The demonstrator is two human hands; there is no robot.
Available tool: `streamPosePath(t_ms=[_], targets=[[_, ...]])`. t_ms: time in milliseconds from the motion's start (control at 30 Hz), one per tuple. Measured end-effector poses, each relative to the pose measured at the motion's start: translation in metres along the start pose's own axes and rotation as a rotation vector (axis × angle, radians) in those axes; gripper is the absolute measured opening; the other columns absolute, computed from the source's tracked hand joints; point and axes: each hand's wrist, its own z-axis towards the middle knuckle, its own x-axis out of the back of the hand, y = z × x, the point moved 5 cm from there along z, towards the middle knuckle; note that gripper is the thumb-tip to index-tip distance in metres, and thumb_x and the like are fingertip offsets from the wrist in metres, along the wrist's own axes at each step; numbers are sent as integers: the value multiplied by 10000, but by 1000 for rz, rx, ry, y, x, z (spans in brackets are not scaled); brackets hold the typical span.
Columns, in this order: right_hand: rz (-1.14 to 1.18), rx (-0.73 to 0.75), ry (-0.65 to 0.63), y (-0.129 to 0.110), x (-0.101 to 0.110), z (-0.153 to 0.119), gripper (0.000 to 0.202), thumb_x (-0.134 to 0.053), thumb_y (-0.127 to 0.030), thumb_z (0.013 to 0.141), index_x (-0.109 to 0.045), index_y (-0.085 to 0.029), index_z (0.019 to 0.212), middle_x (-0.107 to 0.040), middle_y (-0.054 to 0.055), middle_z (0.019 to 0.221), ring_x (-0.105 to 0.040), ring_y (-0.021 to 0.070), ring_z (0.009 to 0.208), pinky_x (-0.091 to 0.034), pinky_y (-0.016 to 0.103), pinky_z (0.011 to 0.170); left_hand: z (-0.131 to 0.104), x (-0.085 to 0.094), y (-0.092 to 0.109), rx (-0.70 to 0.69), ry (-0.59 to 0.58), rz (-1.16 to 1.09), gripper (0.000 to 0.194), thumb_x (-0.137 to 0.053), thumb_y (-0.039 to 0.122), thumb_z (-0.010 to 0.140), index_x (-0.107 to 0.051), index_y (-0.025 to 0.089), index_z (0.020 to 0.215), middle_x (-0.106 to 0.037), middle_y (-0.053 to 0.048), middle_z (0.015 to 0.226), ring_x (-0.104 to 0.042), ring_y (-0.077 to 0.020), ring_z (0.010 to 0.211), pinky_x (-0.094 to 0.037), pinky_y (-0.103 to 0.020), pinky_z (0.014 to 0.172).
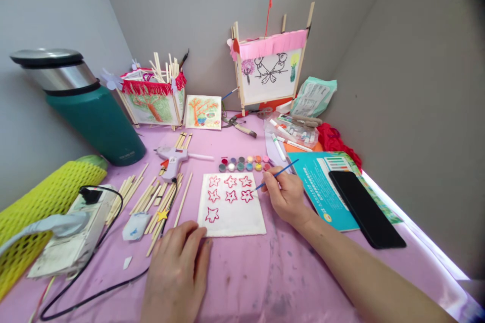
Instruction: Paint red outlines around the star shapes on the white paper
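Note:
A white square sheet (235,219) lies on the pink cloth, with several red star outlines in rows on it. Pinched in my right hand (286,194) is a thin blue paintbrush (278,173), its tip at the right star of the second row. My left hand (180,267) lies flat with its fingers apart, fingertips at the sheet's lower left corner; it holds nothing. Just behind the sheet stand two rows of small paint pots (240,166) in several colours.
Left are wooden sticks (142,199), a glue gun (175,159), a power strip (74,232) with a cable and a green bottle (94,116). Right are a blue book (322,186) and a black phone (366,207). Behind stand two decorated stick-framed lanterns (271,75) (151,98).

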Motion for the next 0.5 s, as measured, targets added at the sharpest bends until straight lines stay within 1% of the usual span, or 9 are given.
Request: streamPosePath(t_ms=[100, 267, 333, 400, 500], targets=[[46, -14, 49, 0, 3, 0, 269, -441, -250, 934, -539, -195, 690, -611, -3, 585, -573, 110, 483, -427, 231, 501, -1, 0, 0, 0, 3, 1, 191, -540, 237, 863, -558, 176, 1043, -555, -89, 1037, -521, -225, 930, -423, -410, 803], [143, -142, 87, 7, 3, -2, 210, -441, -279, 940, -550, -196, 781, -617, -20, 595, -577, 103, 459, -445, 219, 486, -1, -1, -1, 18, 10, 6, 209, -547, 237, 857, -542, 171, 1055, -571, -90, 1024, -528, -228, 939, -427, -416, 829], [169, -185, 97, 12, 3, -3, 194, -443, -290, 942, -554, -198, 813, -610, -28, 584, -580, 105, 456, -451, 219, 488, 0, 0, -1, 37, 32, 5, 230, -550, 243, 855, -532, 164, 1070, -580, -93, 1018, -535, -230, 944, -430, -417, 843], [184, -206, 107, 15, 3, -4, 185, -445, -294, 944, -559, -199, 833, -608, -31, 576, -587, 109, 462, -455, 220, 491, 1, 6, 0, 53, 76, -12, 226, -549, 227, 854, -532, 162, 1070, -587, -93, 1017, -547, -222, 949, -437, -401, 848], [203, -202, 105, 17, 2, -5, 175, -447, -297, 943, -564, -198, 858, -614, -28, 582, -596, 116, 474, -459, 222, 493, -6, 24, 3, 49, 177, -76, 183, -559, 146, 833, -553, 180, 1013, -609, -73, 989, -573, -192, 935, -452, -356, 846]])
